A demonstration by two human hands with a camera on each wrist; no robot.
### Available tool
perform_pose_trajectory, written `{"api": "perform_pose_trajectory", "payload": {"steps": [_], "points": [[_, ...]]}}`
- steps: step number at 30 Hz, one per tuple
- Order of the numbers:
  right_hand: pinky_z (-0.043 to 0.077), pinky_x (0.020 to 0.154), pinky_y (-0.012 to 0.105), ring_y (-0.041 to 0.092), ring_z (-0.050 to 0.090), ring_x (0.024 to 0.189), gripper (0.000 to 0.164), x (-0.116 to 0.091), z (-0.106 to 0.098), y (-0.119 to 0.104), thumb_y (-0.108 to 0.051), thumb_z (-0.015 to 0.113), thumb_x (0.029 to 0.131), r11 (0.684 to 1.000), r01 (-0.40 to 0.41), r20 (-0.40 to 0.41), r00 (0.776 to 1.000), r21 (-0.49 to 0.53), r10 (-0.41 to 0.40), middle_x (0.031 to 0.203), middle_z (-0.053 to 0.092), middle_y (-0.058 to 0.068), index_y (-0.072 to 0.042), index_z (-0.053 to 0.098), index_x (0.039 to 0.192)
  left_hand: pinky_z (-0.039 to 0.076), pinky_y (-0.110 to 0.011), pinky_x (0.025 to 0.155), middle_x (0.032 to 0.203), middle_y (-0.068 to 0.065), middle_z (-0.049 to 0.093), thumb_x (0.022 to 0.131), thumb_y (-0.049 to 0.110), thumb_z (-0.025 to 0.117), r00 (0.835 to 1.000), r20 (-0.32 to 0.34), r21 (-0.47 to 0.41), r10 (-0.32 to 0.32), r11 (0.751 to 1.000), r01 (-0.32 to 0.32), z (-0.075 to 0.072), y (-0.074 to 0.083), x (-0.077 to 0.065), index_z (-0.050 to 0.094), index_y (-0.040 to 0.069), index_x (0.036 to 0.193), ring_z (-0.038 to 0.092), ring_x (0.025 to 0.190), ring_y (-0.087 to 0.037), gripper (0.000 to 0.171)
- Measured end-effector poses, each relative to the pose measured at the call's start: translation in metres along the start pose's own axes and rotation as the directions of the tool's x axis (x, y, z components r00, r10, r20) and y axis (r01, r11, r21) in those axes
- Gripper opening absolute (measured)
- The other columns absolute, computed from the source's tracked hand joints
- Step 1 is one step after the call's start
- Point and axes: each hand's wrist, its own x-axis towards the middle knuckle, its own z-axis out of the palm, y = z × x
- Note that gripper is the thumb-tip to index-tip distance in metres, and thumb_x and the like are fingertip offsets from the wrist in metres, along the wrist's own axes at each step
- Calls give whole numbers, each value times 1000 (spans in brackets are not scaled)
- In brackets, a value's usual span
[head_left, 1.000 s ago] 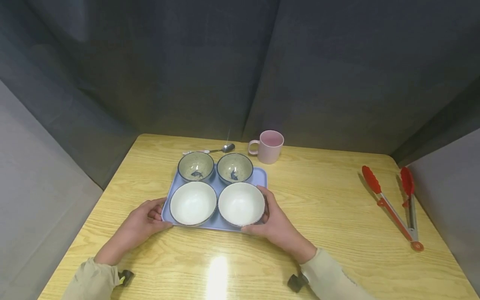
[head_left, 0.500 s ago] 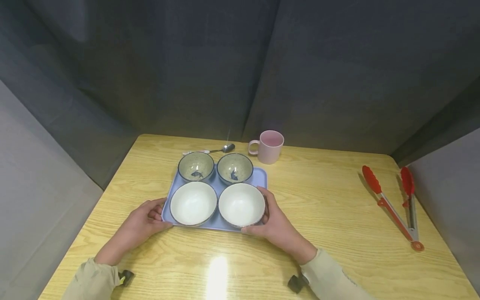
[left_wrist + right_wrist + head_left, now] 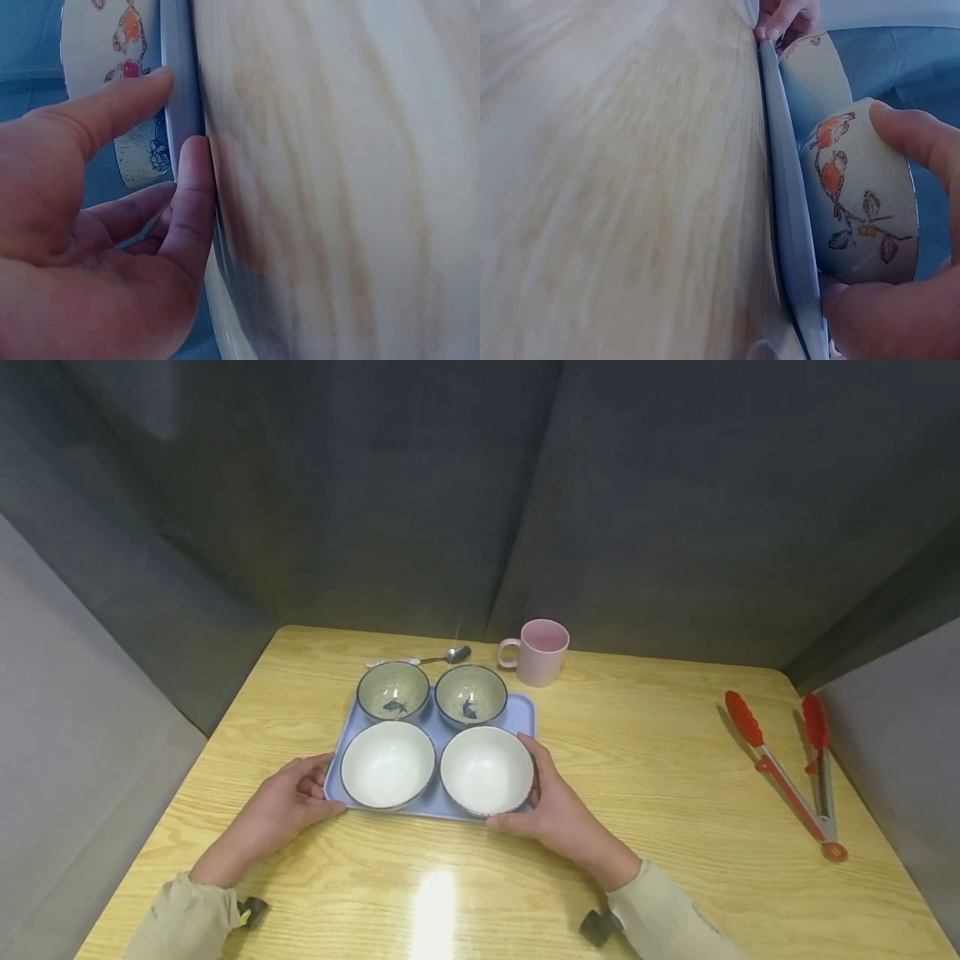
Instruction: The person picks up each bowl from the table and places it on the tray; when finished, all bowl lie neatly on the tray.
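A light blue tray [image 3: 346, 735] bears two white bowls in front and two speckled grey-green bowls [image 3: 386, 687] with blue fish motifs behind. My left hand [image 3: 279, 807] pinches the tray's front left corner between thumb and fingers, as the left wrist view shows. With thumb and fingers spread round its right side, my right hand [image 3: 558, 810] holds the right white bowl [image 3: 486, 771]. Its outer wall [image 3: 855, 199] carries red birds on branches in the right wrist view. Beside it stands the left white bowl [image 3: 387, 764], untouched by either hand.
Behind the tray lies a spoon [image 3: 442, 657], near a pink mug [image 3: 542, 653] with its handle to the left. Red-tipped tongs [image 3: 791, 793] lie spread at the right of the wooden table [image 3: 645, 735]. Dark curtains [image 3: 420, 510] hang along the back.
The right white bowl has shifted slightly to the right with my right hand, widening the gap to the left white bowl. My left hand stays at the tray corner.
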Motion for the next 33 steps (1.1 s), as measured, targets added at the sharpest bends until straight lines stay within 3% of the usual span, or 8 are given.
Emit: {"api": "perform_pose_trajectory", "payload": {"steps": [16, 22, 28, 33], "points": [[24, 138, 52, 39, 20, 174, 141, -2, -1, -3, -14, 104, 77, 999, -37, -16, 999, -36, 37, 186, 15, 21, -12, 6, 180, 57, -20, 80, 124, -16, 66, 92, 16, 94, 1000, -2, 11, 9, 1000, -9, 1, 2, 3, 53, -9, 159, 66, 106, -22, 82], [28, 136, 49, 40, 24, 173, 140, -2, -4, -4, -12, 103, 79, 1000, -26, -9, 1000, -17, 26, 186, 15, 22, -10, 6, 180, 58, -21, 82, 125, -15, 67, 93, 18, 93, 1000, 12, 20, 6, 1000, -6, 0, 2, 4, 53, -7, 160, 67, 107, -22, 82], [37, 132, 51, 47, 36, 167, 133, -8, -9, -7, -11, 101, 82, 1000, -16, -25, 1000, -5, 16, 182, 26, 28, -7, 11, 179, 58, -20, 82, 124, -15, 67, 93, 19, 93, 1000, 21, 24, 7, 1000, -8, -2, 3, 3, 53, -8, 160, 67, 108, -22, 82], [42, 128, 41, 47, 36, 167, 125, -14, -13, -6, -12, 100, 85, 1000, 16, -35, 999, 6, -16, 181, 31, 25, -4, 17, 178, 59, -20, 82, 123, -15, 68, 93, 20, 93, 999, 25, 35, 22, 999, -23, -6, 5, 1, 54, -9, 158, 69, 108, -21, 81]]}}
